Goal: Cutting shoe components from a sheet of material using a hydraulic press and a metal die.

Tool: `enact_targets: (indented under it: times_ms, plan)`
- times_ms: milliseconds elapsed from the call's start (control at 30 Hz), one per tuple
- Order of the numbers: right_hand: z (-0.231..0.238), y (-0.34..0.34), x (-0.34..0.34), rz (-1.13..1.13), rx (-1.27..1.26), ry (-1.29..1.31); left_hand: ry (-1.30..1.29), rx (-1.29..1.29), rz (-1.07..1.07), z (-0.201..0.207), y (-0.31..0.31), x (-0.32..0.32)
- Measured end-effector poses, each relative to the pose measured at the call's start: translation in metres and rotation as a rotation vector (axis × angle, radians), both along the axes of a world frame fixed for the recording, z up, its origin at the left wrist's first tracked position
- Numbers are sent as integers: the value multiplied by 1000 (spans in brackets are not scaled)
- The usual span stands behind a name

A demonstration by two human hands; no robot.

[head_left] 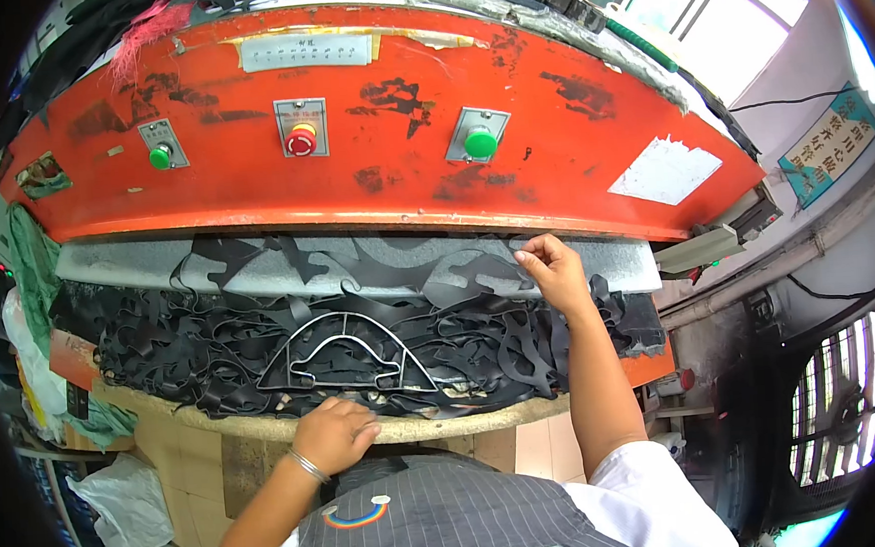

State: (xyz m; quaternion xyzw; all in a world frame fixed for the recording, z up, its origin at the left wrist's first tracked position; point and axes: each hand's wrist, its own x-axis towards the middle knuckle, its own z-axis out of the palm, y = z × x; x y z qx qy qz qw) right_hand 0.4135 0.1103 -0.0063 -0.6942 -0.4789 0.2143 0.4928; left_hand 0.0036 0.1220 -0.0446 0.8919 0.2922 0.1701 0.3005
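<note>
My right hand (555, 272) reaches up to the pale cutting board under the machine. Its thumb and fingers are pinched at the right end of a thin black sheet offcut (458, 275) with cut-out gaps. My left hand (335, 436) rests at the padded front edge (447, 425), fingers loosely bent, with nothing visible in it. Just beyond it, a metal cutting die (347, 351), arched in outline, lies on a heap of black scraps (177, 350).
Above the pale board (122, 270) spans an orange press beam (392, 186) with a red button (300, 140) and two green buttons (481, 143). Plastic bags (121, 503) lie at the lower left. A dark fan (847, 409) stands at the right.
</note>
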Motion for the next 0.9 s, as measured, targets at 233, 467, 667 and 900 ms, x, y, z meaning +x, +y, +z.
enact_targets:
  times_ms: [233,467,667,900]
  plan:
    - [-25,15,29,-173,-41,-244,-41,166,164,-10,-18,12]
    - [-10,55,69,-63,-367,-737,96,115,81,-3,-5,15]
    - [-32,76,106,243,-144,-617,205,-114,-78,19,24,24]
    - [-81,69,120,-84,98,-332,-110,-252,-182,40,46,98]
